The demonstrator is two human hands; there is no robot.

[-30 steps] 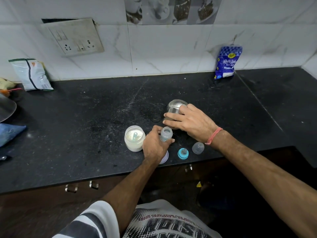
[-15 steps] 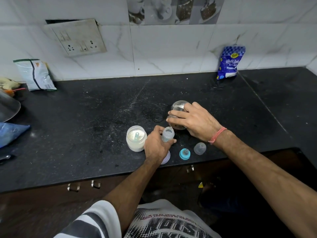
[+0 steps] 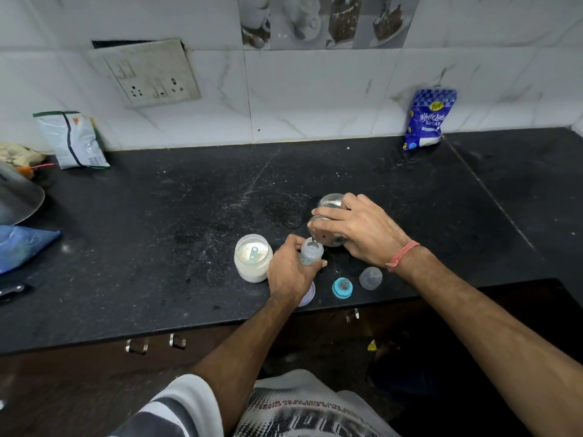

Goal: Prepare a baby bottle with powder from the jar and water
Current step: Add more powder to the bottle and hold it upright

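My left hand (image 3: 288,274) grips a small open baby bottle (image 3: 310,253) upright on the black counter (image 3: 157,247). My right hand (image 3: 359,231) holds a clear glass of water (image 3: 329,212), tipped toward the bottle's mouth, its rim just above it. A thin stream runs from glass to bottle. To the left stands an open powder jar (image 3: 253,261) with a pale scoop (image 3: 254,253) lying in the white powder. The teal nipple ring (image 3: 342,287) and the clear cap (image 3: 370,278) lie near the front edge. A pale lid (image 3: 307,296) peeks out under my left wrist.
A blue sugar bag (image 3: 426,119) leans on the tiled wall at back right. A white packet (image 3: 72,140) stands at back left. A steel lid (image 3: 17,200) and a blue plastic bag (image 3: 22,246) lie at the left edge. A socket plate (image 3: 145,74) hangs on the wall.
My right hand lifted the glass off the counter and tipped it over the bottle. My left hand kept hold of the bottle. The camera moved slightly.
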